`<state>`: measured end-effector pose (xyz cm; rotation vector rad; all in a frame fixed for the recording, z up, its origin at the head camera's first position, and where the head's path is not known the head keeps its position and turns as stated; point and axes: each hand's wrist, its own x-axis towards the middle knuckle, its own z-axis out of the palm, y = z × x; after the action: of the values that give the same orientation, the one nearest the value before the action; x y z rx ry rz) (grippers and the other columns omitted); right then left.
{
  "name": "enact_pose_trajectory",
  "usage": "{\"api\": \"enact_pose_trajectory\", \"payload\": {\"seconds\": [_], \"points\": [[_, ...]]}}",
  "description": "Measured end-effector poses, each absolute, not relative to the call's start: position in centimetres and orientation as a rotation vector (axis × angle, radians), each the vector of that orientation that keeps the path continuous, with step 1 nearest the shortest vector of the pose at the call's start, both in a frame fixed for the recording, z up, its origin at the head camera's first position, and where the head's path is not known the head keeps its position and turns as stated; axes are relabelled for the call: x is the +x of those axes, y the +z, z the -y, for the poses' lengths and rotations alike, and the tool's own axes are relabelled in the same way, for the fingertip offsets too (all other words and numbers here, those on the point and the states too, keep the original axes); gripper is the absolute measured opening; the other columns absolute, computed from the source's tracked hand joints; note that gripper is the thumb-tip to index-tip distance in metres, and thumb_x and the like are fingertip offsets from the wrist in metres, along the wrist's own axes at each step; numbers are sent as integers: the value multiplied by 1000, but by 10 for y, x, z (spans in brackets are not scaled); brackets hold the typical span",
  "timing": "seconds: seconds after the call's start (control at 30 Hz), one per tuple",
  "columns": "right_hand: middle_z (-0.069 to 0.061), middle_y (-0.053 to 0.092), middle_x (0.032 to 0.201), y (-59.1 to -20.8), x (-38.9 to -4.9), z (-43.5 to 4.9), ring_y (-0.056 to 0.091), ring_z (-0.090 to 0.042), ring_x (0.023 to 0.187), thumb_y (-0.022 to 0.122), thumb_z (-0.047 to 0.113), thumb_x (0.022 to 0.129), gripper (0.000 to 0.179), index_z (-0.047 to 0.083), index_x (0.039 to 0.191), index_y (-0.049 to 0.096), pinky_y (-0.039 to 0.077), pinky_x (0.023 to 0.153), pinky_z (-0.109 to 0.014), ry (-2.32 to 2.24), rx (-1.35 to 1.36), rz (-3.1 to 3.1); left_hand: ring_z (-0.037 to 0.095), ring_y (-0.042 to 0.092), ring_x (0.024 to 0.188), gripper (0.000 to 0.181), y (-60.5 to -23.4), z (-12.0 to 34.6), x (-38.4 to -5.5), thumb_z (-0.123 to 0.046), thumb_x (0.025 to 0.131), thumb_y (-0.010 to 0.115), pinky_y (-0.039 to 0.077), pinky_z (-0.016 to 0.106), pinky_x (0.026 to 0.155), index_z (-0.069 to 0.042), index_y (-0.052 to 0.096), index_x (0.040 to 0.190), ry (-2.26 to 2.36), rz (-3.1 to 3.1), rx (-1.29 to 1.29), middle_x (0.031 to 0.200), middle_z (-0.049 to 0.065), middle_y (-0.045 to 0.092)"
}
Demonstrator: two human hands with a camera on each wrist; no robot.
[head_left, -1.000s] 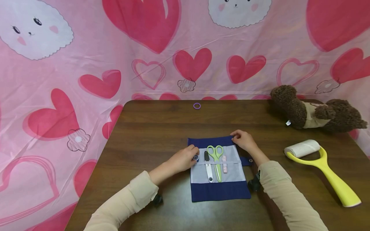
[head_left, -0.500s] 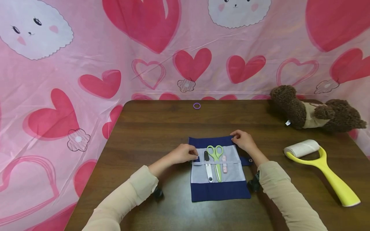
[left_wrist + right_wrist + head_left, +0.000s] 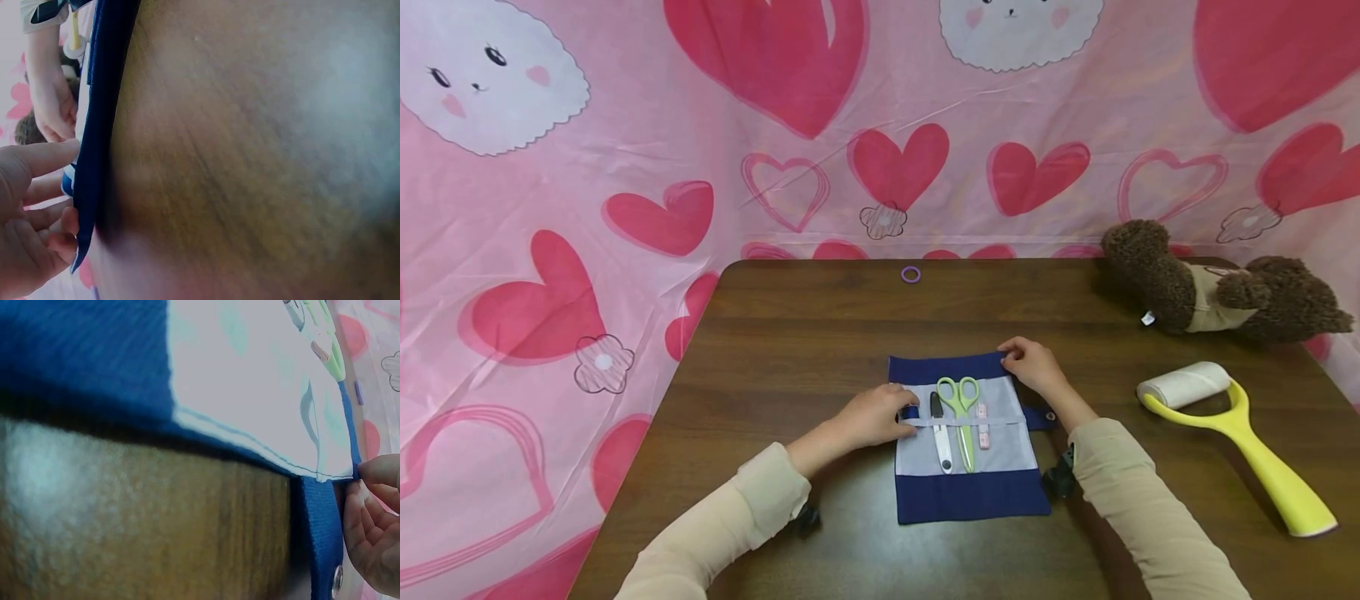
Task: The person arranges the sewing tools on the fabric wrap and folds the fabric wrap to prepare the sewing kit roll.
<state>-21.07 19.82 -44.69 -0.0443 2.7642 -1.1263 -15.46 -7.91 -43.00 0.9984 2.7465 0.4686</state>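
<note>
A navy tool roll (image 3: pixel 973 497) with a grey lining lies unfolded on the table. Under its elastic strap (image 3: pixel 1000 422) sit green-handled scissors (image 3: pixel 959 396), a slim black-and-white tool (image 3: pixel 942 437) and a small pink folded strip (image 3: pixel 982 427) with marks on it. At the roll's left edge my left hand (image 3: pixel 877 414) holds a small dark blue spool (image 3: pixel 912 412) at the strap's left end, fingers above and thumb below; the fingers partly hide it. My right hand (image 3: pixel 1032 364) pinches the roll's far right corner, thumb and fingers meeting at the edge in the right wrist view.
A navy tab with a metal snap (image 3: pixel 337 581) sticks out on the roll's right. Farther right lie a yellow-handled lint roller (image 3: pixel 1247 433) and a brown teddy bear (image 3: pixel 1165 279). A purple ring (image 3: pixel 911 275) is by the wooden table's (image 3: pixel 805 325) far edge.
My left hand lifted its fingers over the blue spool, then came down lower with fingers and thumb spread either side of it. The right hand stayed at the corner.
</note>
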Motion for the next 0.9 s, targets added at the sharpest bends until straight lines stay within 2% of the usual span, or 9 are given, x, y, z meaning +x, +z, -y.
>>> {"api": "enact_pose_trajectory", "payload": {"seconds": [0.33, 0.6, 0.9], "points": [[-13, 57, 85, -447, -211, -198, 50, -22, 72, 53, 6, 85, 25, -2, 108, 57, 38, 60, -27, -1111, -64, -2773, 9, 55, 84, 31, -432, 81, -152, -31, 75, 71, 46, 25, 70, -16, 64, 101, 415, -2732, 1126, 95, -4, 61], [-14, 57, 84, -445, -212, -198, 49, -22, 72, 53, 6, 86, 25, -3, 108, 57, 38, 60, -27, -1100, -72, -2770, 9, 55, 85, 30, -432, 83, -152, -33, 74, 70, 45, 25, 67, -19, 64, 99, 382, -2745, 1153, 94, -6, 61], [-13, 57, 84, -447, -212, -198, 50, -22, 72, 53, 6, 85, 24, -3, 108, 57, 38, 61, -28, -1100, -70, -2774, 10, 53, 85, 35, -432, 84, -153, -39, 76, 67, 45, 25, 64, -19, 62, 105, 338, -2775, 1136, 96, -4, 57]]}}
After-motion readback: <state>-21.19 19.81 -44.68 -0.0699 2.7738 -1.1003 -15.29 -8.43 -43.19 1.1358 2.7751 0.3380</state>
